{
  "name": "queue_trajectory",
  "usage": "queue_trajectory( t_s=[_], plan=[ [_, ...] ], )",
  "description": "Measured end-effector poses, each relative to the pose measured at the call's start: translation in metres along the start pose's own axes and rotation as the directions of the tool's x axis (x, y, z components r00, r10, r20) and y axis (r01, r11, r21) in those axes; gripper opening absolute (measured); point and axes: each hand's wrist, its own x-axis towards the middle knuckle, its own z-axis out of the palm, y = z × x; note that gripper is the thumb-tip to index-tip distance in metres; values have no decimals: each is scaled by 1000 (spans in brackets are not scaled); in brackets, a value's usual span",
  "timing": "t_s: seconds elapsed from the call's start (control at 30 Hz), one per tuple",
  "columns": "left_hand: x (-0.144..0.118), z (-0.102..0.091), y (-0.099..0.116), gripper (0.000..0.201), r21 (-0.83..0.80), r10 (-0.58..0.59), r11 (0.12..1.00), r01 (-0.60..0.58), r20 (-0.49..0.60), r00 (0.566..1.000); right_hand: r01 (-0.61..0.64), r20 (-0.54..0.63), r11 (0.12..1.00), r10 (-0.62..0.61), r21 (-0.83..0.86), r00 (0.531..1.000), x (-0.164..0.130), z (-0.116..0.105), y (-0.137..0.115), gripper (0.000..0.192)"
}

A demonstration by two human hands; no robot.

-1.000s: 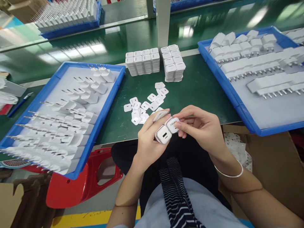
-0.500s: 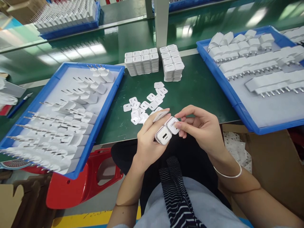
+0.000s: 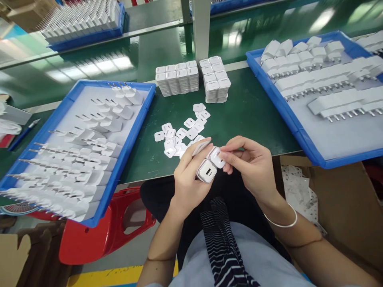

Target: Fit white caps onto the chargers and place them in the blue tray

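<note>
My left hand point(image 3: 188, 184) is closed around two white plug chargers side by side, their end faces turned up toward me. The nearer charger point(image 3: 206, 171) shows a dark USB slot. A few thin white cover plates point(image 3: 201, 147) are tucked between the fingers of the same hand. With thumb and forefinger, my right hand point(image 3: 254, 167) pinches the edge of a white cover plate point(image 3: 216, 157) lying against the farther charger's end. Whether that plate is fully seated I cannot tell. Loose white cover plates point(image 3: 170, 146) lie scattered on the green table just beyond my hands.
Neat stacks of cover plates point(image 3: 178, 83) stand farther back, near a grey post point(image 3: 201, 32). On the left a blue tray point(image 3: 151, 92) holds rows of chargers, pins up. Another blue tray point(image 3: 287, 115) of chargers is at right. A red chair point(image 3: 86, 243) stands below left.
My right hand has shifted slightly left and down, its fingertips still on the cover plate at the farther charger. The left hand keeps its grip on both chargers.
</note>
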Motion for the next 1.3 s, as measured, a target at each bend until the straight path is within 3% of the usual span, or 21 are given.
queue_trajectory(
  t_s=[0.3,0.63,0.77,0.87,0.97,1.1,1.2,1.3],
  plan=[
    [-3,4,2,39,12,-37,999,37,-7,999,96,-73,993,-100,-65,992,-4,4,4,11],
    [-4,4,1,43,-48,-78,996,78,19,997,154,-18,971,-160,-182,987,-6,2,1,9],
    [-3,4,3,43,-84,-141,986,142,18,990,182,9,962,-184,-204,983,-5,1,0,11],
    [-2,4,4,45,-207,-247,946,249,38,968,229,13,942,-233,-243,972,-2,1,2,11],
    [-2,2,3,52,-331,-371,864,381,95,924,212,20,964,-212,-162,977,2,0,9,11],
    [-3,-1,2,54,-397,-457,781,481,161,875,50,123,996,-58,71,991,2,-2,19,11],
    [-3,-3,3,52,-432,-454,761,484,179,873,-32,211,980,-11,198,977,-1,-5,21,12],
    [-3,-6,3,52,-451,-426,761,466,195,884,-65,201,970,17,234,979,-1,-9,20,18]
  ],
)
